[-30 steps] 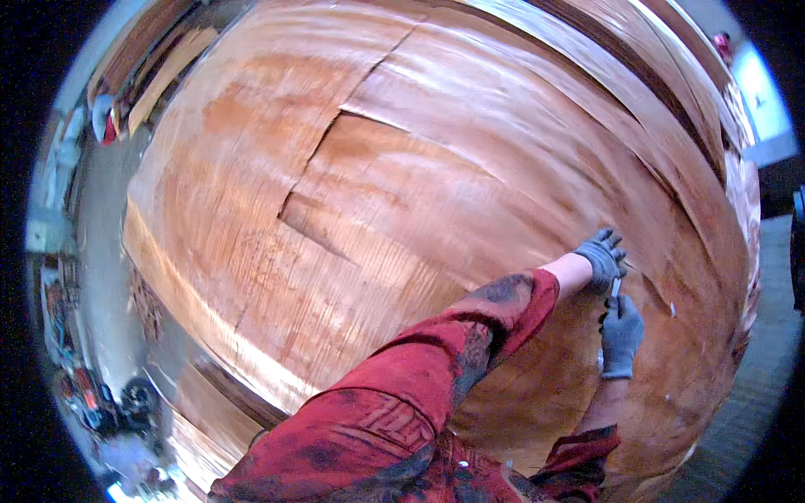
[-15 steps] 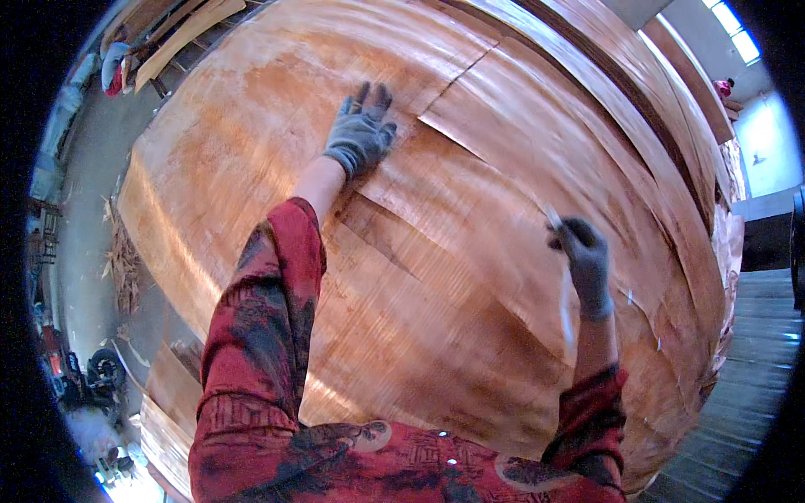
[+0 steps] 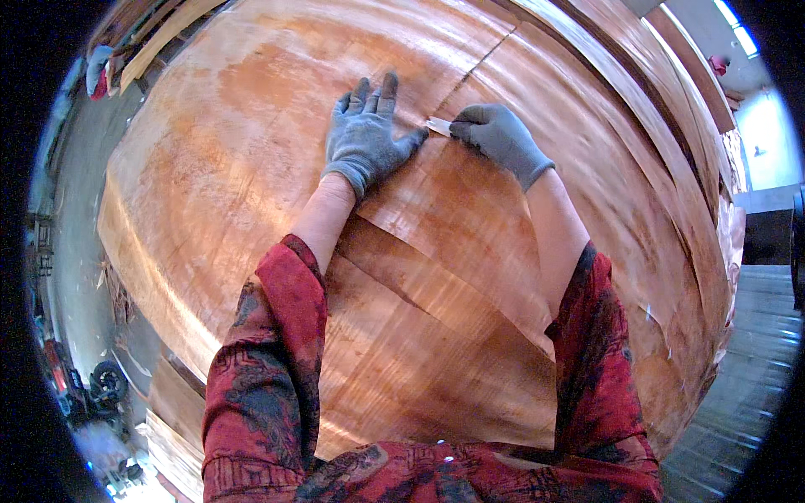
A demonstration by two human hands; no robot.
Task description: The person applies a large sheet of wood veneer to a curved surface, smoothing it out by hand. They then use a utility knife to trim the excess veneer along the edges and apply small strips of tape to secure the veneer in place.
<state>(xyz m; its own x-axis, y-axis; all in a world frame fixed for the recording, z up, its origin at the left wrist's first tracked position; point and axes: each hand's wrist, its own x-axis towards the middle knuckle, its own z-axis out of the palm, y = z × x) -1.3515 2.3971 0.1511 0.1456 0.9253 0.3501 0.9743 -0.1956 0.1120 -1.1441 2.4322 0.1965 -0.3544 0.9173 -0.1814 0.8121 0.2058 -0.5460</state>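
Large thin sheets of reddish-brown wood veneer (image 3: 277, 159) lie stacked before me, overlapping and wavy. My left hand (image 3: 369, 138), in a grey glove, is spread flat on the veneer with its fingers apart. Close to its thumb, my gloved right hand (image 3: 499, 138) pinches a small white strip (image 3: 438, 126) at the edge between two sheets. Whether the strip is tape or something stiffer is hard to make out. A dark seam (image 3: 478, 65) runs away from that spot toward the far side. Below my left wrist, a torn gap (image 3: 390, 256) shows a darker sheet underneath.
More veneer sheets with curled edges (image 3: 662, 109) are heaped at the far right. A person (image 3: 99, 71) is at the far left beside long boards (image 3: 168, 42). A black wheel (image 3: 109, 380) stands on the floor at the lower left. Ribbed grey flooring (image 3: 746, 369) lies at the right.
My right hand has swung from the right up and leftward to the seam beside my left hand, bringing the white strip. My left hand stays on the veneer, its fingers now spread wider.
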